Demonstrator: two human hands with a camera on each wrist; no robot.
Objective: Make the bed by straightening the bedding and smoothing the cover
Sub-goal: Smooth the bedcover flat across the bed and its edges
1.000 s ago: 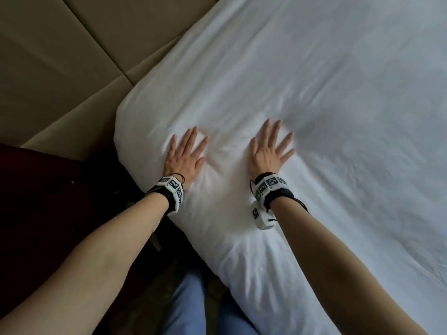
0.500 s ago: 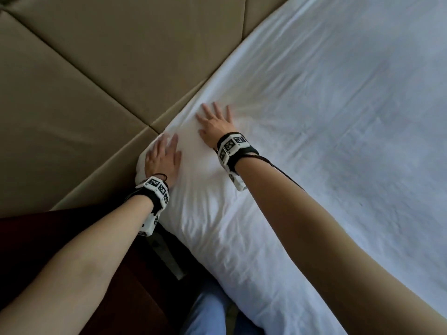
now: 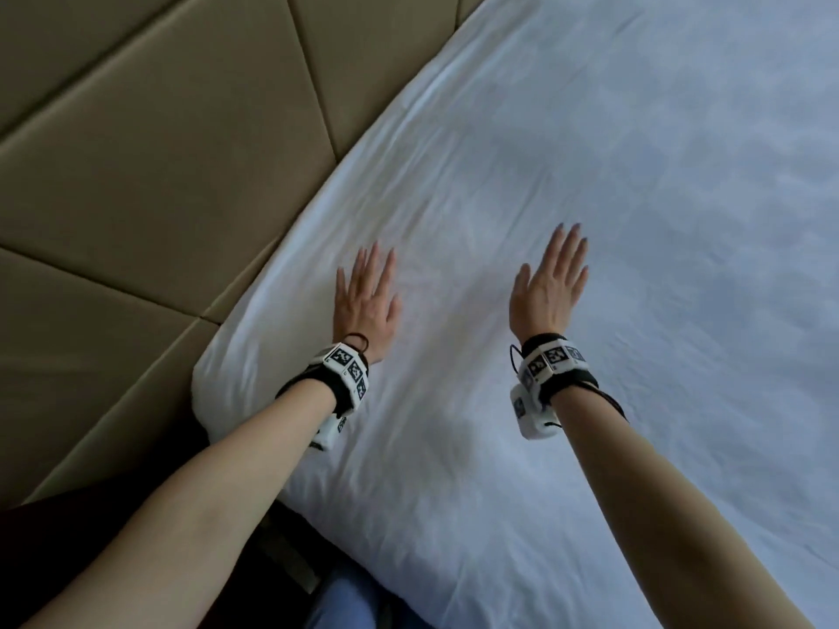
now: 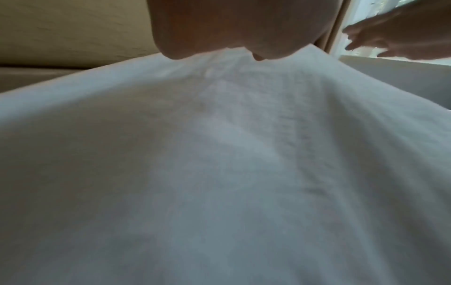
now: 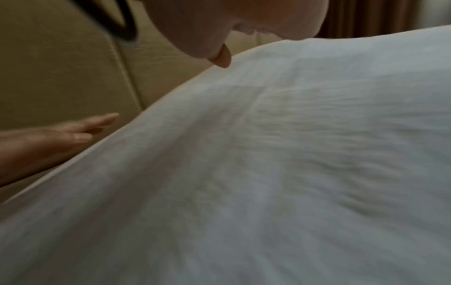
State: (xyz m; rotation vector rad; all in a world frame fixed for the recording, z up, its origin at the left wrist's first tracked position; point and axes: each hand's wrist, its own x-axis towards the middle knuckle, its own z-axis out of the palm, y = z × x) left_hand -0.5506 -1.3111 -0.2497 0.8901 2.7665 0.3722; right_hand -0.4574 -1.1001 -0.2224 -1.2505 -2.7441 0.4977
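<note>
A white bed cover (image 3: pixel 635 220) fills most of the head view, with faint creases around the near left corner (image 3: pixel 213 392). My left hand (image 3: pixel 365 292) lies flat on the cover near that corner, fingers straight and pointing away from me. My right hand (image 3: pixel 551 279) is flat with straight fingers further right, on or just above the cover. In the left wrist view the heel of my left hand (image 4: pixel 219 34) presses the white cover (image 4: pixel 219 173). The right wrist view shows my right palm (image 5: pixel 244 25) over the cover (image 5: pixel 292 173), and my left hand (image 5: pixel 80 133) off to the side.
A tan padded headboard (image 3: pixel 159 174) with stitched panels runs along the cover's left edge. Dark furniture (image 3: pixel 54 528) sits at the lower left beside the bed. My blue trouser legs (image 3: pixel 345 601) stand against the near bed edge.
Both hands have slid off the corner by the headboard, out across the cover and apart from each other. The right hand has moved furthest, to the right.
</note>
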